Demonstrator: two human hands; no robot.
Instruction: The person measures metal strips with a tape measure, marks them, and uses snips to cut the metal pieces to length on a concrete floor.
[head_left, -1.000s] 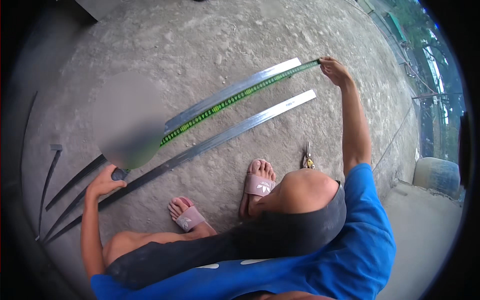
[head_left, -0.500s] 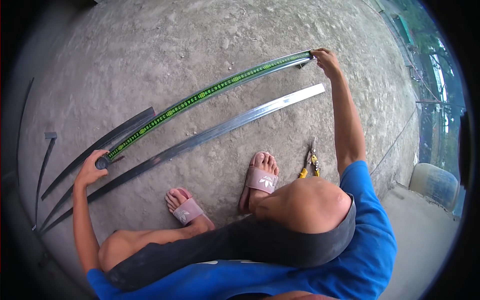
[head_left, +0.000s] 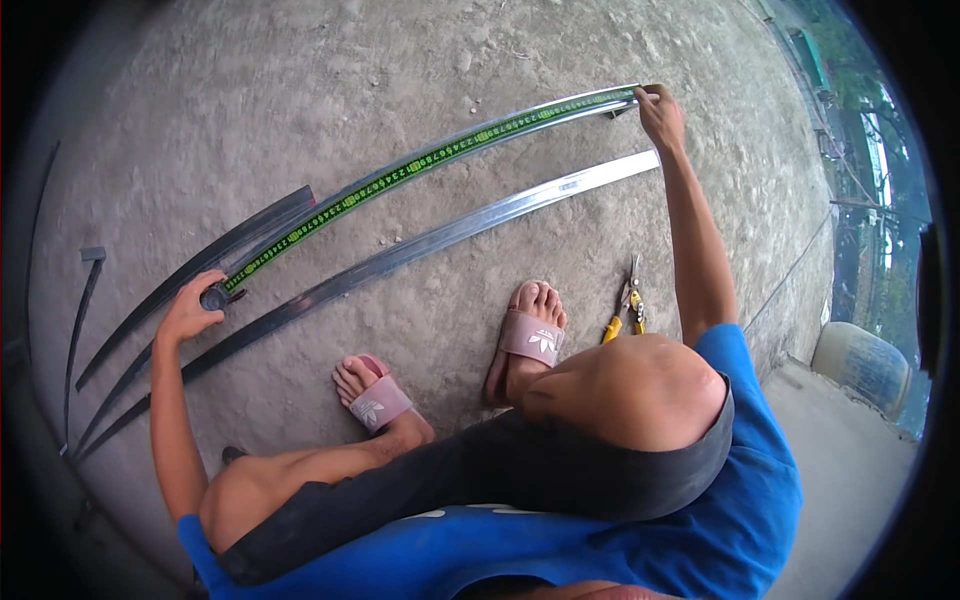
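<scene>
My left hand (head_left: 188, 312) is closed around the dark round case of a tape measure (head_left: 213, 298), low on the left. From it the green blade (head_left: 418, 163) runs out along a long, thin metal channel (head_left: 574, 101) on the ground. At the far right end my right hand (head_left: 661, 118) pinches the blade's end against the channel, with the fingertips partly hiding it. Nearer to me, roughly parallel, lies a second silver metal strip (head_left: 480, 220), which touches neither hand. A dark metal length (head_left: 245, 228) lies beyond the blade on the left.
Snips with yellow handles (head_left: 630, 303) lie on the rough ground (head_left: 350, 90), right of my sandalled feet (head_left: 530, 335). At far left are thin dark strips (head_left: 81, 330). A bluish barrel (head_left: 862, 367) lies by a concrete ledge (head_left: 840, 450) at the right.
The view has shifted slightly, so the ground and strips sit a little higher in it. Both hands keep their holds, and the blade remains stretched along the channel.
</scene>
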